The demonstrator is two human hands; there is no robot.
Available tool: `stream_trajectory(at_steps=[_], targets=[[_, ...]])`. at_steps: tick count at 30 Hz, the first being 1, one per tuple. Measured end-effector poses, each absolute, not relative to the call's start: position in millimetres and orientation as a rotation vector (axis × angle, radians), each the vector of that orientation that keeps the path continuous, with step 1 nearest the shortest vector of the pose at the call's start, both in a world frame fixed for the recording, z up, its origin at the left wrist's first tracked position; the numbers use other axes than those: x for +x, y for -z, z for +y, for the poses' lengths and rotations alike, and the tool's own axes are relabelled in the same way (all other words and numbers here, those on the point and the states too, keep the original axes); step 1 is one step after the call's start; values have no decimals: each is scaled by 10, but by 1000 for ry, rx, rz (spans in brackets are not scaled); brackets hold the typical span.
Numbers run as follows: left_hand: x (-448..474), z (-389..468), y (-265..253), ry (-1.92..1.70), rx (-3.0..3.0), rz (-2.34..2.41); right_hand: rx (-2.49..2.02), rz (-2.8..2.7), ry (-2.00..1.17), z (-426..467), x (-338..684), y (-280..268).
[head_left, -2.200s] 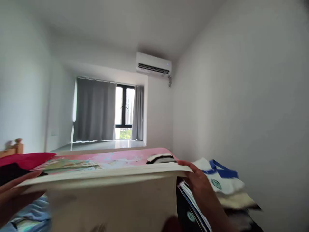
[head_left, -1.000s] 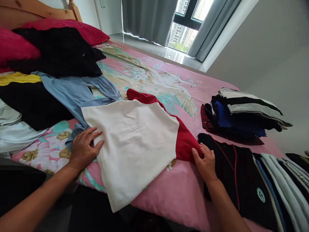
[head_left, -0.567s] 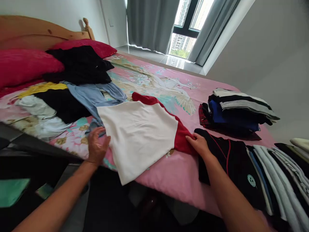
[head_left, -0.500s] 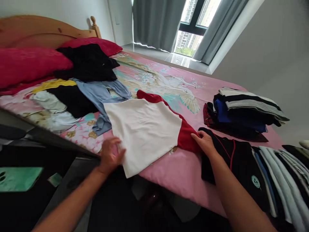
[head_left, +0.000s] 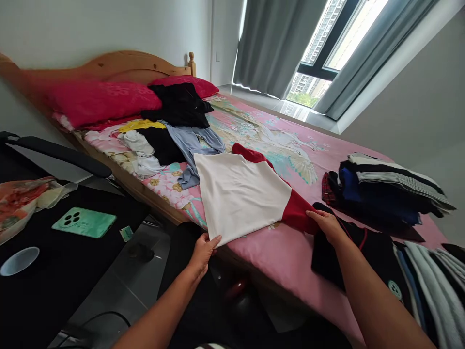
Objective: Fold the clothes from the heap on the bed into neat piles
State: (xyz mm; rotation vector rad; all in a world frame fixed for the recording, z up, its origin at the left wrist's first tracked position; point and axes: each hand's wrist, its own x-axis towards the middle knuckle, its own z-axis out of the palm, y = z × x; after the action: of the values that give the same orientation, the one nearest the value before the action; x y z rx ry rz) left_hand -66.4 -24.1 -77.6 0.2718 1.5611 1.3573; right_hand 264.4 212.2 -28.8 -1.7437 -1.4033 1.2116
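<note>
A white shirt (head_left: pixel 243 194) with red sleeves lies spread over the near edge of the bed. Its bottom corner is pinched between the thumb and fingers of my left hand (head_left: pixel 204 252), just past the bed's edge. My right hand (head_left: pixel 329 227) grips the near red sleeve (head_left: pixel 298 211) toward its end. The other red sleeve (head_left: pixel 250 153) shows partly along the shirt's far side. Beside my right hand is a folded black garment (head_left: pixel 329 257) with red trim, partly covered by my forearm. The shirt's left side touches a blue-grey garment (head_left: pixel 191 174).
Folded clothes (head_left: pixel 388 189) are stacked at the right, with a row of folded garments (head_left: pixel 428 271) nearer me. Loose black clothing (head_left: pixel 179 104) lies by the pink pillows (head_left: pixel 109 99). At left, a black surface (head_left: pixel 72 276) holds a green phone (head_left: pixel 85 222) and a small bowl (head_left: pixel 20 261).
My left hand, formerly apart from the cloth with its fingers loosely curled, now holds the shirt's bottom corner. My right hand keeps the sleeve. The camera view has turned left.
</note>
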Motion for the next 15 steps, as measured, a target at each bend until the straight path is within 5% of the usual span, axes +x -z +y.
stream_trajectory(at_steps=[7,15], targets=[[-1289,-503,855,-1137,481,1091,-1520,-1120,-1341,1624,2551,167],[-1482,-516,973,-1040,389,1208,-1675,-1419,-1357,842,2545,371]])
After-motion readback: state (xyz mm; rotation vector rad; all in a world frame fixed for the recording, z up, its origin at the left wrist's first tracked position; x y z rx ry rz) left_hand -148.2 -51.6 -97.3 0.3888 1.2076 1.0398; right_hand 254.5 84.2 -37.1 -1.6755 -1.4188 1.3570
